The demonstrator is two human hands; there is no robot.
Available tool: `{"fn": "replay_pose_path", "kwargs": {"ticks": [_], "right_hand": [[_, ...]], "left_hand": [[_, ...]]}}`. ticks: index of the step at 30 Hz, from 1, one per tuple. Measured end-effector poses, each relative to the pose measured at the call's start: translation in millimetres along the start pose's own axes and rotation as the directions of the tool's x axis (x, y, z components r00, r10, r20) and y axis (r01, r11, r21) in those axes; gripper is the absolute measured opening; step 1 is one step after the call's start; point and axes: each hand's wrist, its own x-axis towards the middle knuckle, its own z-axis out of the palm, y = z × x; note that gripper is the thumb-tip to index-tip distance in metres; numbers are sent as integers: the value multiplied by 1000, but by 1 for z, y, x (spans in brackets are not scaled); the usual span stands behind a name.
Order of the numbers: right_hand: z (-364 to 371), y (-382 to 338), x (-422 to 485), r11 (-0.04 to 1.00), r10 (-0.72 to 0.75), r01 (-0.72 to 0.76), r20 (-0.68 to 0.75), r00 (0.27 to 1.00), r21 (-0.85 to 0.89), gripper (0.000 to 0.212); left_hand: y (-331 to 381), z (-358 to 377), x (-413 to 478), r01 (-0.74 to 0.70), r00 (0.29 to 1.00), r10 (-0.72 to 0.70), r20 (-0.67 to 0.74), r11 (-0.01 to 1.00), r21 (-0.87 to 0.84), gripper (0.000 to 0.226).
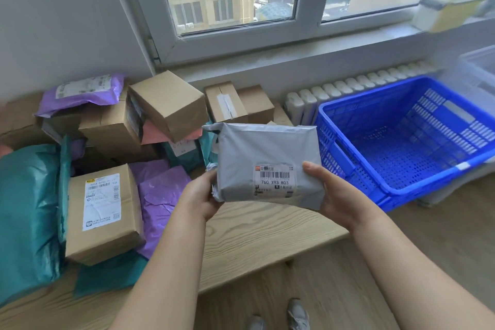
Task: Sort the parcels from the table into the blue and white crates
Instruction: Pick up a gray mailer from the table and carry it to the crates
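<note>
Left hand point(199, 195) and right hand point(338, 197): fingers point(312, 169) pinch the grey parcel point(267, 153) by its edges, label up. Next, likely: placing it in the blue crate point(332, 142), two o'clock.

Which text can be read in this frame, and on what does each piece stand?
"760 X93 803": white label on the grey parcel; its barcode digits and small print are unreadable.
Box label on the front box: too blurred to read.
Bag label on the rear purple bag: too blurred to read.
</note>
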Motion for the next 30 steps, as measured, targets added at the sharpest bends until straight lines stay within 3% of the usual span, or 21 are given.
{"fn": "replay_pose_path", "kwargs": {"ticks": [2, 5, 7, 9, 12, 17, 20, 26, 30], "right_hand": [[-12, -1, -2, 1000, 6, -6, -20, 1000, 5, 56], [-39, -4, -11, 1000, 21, -20, -47, 999, 6, 78], [-69, -10, -27, 999, 13, -10, -81, 997, 35, 64], [-94, -18, -41, 998, 0, 7, -100, 995, 67, 41], [-139, -35, -58, 997, -37, 45, -120, 992, 65, 40], [-225, -64, -81, 995, -101, 96, -181, 978, -33, 50], [-286, -89, -103, 989, -145, 149, -250, 957, -3, 68], [-389, -137, -145, 978, -174, 202, -350, 920, 45, 32], [-458, -168, -157, 970, -180, 234, -463, 868, 62, 44]], "left_hand": [[-3, 12, 4, -27, 998, 24, 51, 998, 52, 26], [-13, 37, -4, 1, 971, -28, 238, 994, 110, 60], [-31, 66, -11, 42, 909, -116, 401, 981, 189, 82], [-48, 96, -15, -32, 890, -129, 437, 939, 341, 86], [-79, 144, -12, -151, 912, -76, 403, 852, 502, 79], [-142, 224, -7, -174, 909, -59, 413, 846, 504, 43], [-189, 282, -1, -177, 898, -77, 433, 838, 516, 53], [-274, 395, 10, -147, 888, -121, 444, 839, 524, 47], [-314, 470, 20, -195, 883, -118, 454, 787, 586, 36]]}}
